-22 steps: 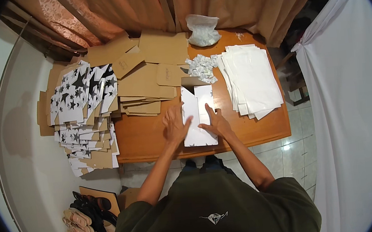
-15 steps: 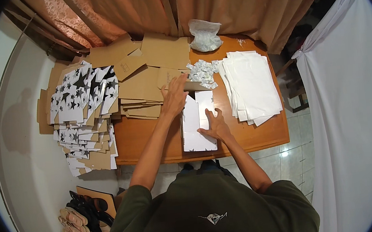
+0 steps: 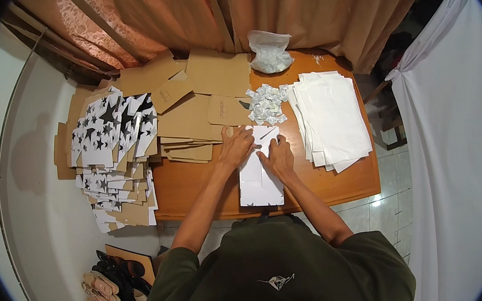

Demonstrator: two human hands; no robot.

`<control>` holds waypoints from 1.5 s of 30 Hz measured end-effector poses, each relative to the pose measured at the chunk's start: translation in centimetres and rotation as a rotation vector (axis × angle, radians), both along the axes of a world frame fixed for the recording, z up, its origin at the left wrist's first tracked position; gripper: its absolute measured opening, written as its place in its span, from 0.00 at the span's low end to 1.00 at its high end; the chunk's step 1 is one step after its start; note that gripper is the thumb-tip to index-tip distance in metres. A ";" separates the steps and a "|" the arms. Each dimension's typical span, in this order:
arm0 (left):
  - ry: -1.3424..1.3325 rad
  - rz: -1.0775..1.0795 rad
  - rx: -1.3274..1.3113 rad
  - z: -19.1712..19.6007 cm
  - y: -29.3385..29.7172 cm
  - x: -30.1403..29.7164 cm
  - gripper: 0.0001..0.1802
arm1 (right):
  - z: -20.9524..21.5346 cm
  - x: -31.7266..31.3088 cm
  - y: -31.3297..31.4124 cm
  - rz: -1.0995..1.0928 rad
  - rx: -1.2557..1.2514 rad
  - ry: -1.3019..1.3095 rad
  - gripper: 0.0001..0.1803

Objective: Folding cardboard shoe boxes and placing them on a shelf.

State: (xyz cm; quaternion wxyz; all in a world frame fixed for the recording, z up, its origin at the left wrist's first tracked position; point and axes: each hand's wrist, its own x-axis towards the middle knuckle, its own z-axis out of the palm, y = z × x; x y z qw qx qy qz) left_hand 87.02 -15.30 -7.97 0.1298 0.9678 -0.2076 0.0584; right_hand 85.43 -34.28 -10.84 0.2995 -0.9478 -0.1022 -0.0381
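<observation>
A long white cardboard box point(image 3: 261, 189) with small black stars near its front end lies at the table's near edge, right in front of me. At its far left edge my left hand point(image 3: 237, 148) is closed over the side and the folded cardboard. My right hand point(image 3: 280, 157) grips the right edge, its fingers bent around the far right corner and its thumb pointing inward. The two thumbs nearly meet over the seam on top. Both hands cover parts of the flaps at the far end.
Flattened star-printed boxes point(image 3: 107, 132) and brown cardboard sheets point(image 3: 218, 70) are piled at the left and back. Small white packets point(image 3: 267, 103) lie beyond the box, near a clear plastic bag point(image 3: 270, 50). White plastic mailers point(image 3: 335, 120) are stacked at right. Shoes point(image 3: 112, 293) stand lower left.
My left hand has come down toward me from the raised end flap onto the box. That flap is now folded down. My right hand has shifted to the far right corner.
</observation>
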 end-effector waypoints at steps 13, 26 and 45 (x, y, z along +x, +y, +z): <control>-0.034 0.041 -0.063 -3.0 -0.1 -1.9 0.15 | 0.4 1.0 0.2 0.004 0.026 0.041 0.27; 0.114 0.126 0.091 -4.3 -0.9 -3.1 0.26 | -0.8 -0.1 1.1 0.069 -0.054 0.000 0.30; -0.119 0.394 -0.828 10.2 -3.2 -6.4 0.53 | 10.4 -0.8 -2.0 -0.115 0.658 0.284 0.46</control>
